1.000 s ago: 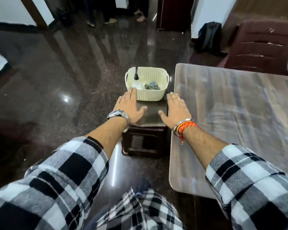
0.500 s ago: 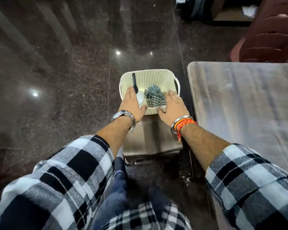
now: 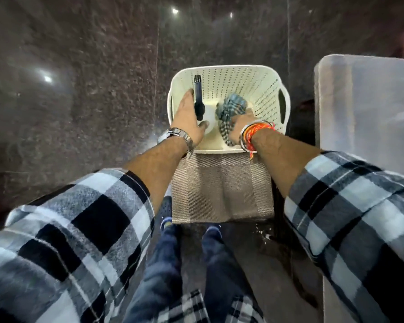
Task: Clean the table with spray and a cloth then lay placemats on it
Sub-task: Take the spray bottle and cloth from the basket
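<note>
A cream perforated basket (image 3: pixel 226 67) stands on grey-brown woven placemats (image 3: pixel 222 194) just in front of me. Inside it are a white spray bottle (image 3: pixel 209 117) with a black nozzle and a crumpled blue-checked cloth (image 3: pixel 230 107). My left hand (image 3: pixel 189 117) is inside the basket, curled around the bottle, thumb on its white body. My right hand (image 3: pixel 241 121) reaches in from the right and grips the cloth; its fingers are partly hidden by the fabric. The pale grey table (image 3: pixel 369 113) lies to the right.
Dark polished stone floor (image 3: pixel 79 89) surrounds the basket on the left and beyond it. My legs and a blue shoe (image 3: pixel 166 203) are directly below the placemats. The table's left edge runs close beside the basket's right handle.
The view has tipped down over the basket. Both hands moved from the basket's near rim into it, the left onto the spray bottle and the right onto the cloth.
</note>
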Demonstrator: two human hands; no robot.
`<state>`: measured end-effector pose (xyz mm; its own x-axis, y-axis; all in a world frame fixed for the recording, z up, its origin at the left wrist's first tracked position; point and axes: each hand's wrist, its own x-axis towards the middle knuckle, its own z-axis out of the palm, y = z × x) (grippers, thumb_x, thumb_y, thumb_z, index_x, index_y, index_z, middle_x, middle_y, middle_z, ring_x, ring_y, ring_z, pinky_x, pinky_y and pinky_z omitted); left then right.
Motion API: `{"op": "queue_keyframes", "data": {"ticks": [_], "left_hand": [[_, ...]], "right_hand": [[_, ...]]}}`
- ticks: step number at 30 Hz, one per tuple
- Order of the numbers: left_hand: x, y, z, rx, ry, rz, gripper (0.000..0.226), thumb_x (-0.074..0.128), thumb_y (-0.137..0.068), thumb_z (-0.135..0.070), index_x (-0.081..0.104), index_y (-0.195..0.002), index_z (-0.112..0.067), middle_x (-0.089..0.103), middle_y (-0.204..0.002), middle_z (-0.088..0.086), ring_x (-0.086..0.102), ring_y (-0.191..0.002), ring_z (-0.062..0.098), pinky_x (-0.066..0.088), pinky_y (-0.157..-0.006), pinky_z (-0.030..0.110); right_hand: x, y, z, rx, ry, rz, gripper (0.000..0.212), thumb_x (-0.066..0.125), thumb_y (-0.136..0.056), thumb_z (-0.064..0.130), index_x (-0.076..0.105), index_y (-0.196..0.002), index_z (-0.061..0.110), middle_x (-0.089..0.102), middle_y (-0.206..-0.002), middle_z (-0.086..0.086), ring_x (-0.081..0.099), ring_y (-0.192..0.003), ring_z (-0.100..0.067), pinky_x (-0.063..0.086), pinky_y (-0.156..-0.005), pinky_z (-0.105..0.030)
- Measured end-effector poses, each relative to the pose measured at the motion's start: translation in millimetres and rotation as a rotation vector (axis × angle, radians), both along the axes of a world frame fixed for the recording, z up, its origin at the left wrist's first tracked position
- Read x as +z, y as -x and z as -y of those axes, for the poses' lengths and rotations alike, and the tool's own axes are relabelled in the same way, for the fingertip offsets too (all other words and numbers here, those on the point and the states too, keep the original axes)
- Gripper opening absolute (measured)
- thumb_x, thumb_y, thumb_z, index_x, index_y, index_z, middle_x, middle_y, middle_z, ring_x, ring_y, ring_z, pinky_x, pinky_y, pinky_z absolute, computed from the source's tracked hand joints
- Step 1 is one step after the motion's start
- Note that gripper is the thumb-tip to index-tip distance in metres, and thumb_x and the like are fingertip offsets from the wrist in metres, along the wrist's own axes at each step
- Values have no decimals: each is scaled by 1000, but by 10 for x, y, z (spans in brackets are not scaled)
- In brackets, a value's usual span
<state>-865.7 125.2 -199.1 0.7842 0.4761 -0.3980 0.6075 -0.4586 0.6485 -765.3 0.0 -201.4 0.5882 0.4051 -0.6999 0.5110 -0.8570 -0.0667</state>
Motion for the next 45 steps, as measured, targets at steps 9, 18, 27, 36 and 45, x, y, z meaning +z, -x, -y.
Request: {"op": "queue_keyframes", "data": {"ticks": [9, 18, 27, 36, 45], "left_hand": [[-153, -165, 11, 147, 109, 134, 70, 75, -91, -27, 39, -148, -8, 67, -116, 7, 59, -99, 19, 42, -84, 19], [514, -167, 358, 186, -4, 403, 28, 61, -98, -35, 47, -102, -12, 51, -82, 1, 54, -69, 9, 42, -65, 12], [1593, -167, 1524, 50, -2, 456, 20, 67, -91, -16, 62, -89, 3, 67, -88, 22, 58, -75, 30, 34, -61, 33], [1908, 129, 2499, -69, 74, 228, 25, 56, -94, -27, 54, -73, -13, 71, -95, 20, 65, -95, 40, 41, -71, 30], [1957, 313, 2972, -122, 136, 83, 34, 55, -87, -29, 74, -84, -1, 69, -59, 13, 74, -69, 29, 58, -66, 30]], "right_hand": [[-381, 8, -64, -76, 97, -76, 64, 49, -88, 28, 30, -146, 10, 20, -155, -15, 32, -137, -34, 32, -110, -41], [497, -62, 287, -415, -451, 399, 31, 64, -78, 31, 67, -99, 8, 69, -101, -16, 64, -97, -35, 52, -76, -36], [1513, 131, 1389, -666, -700, 615, 31, 58, -81, 36, 59, -98, 10, 67, -94, -18, 62, -91, -40, 49, -74, -40], [1798, 832, 3012, -1034, -599, 735, 30, 62, -81, 33, 61, -93, 6, 67, -98, -22, 61, -96, -40, 50, -80, -42], [1722, 1649, 3857, -1155, -549, 730, 22, 62, -75, 34, 58, -82, 13, 67, -84, -13, 61, -83, -34, 49, -71, -34]]}}
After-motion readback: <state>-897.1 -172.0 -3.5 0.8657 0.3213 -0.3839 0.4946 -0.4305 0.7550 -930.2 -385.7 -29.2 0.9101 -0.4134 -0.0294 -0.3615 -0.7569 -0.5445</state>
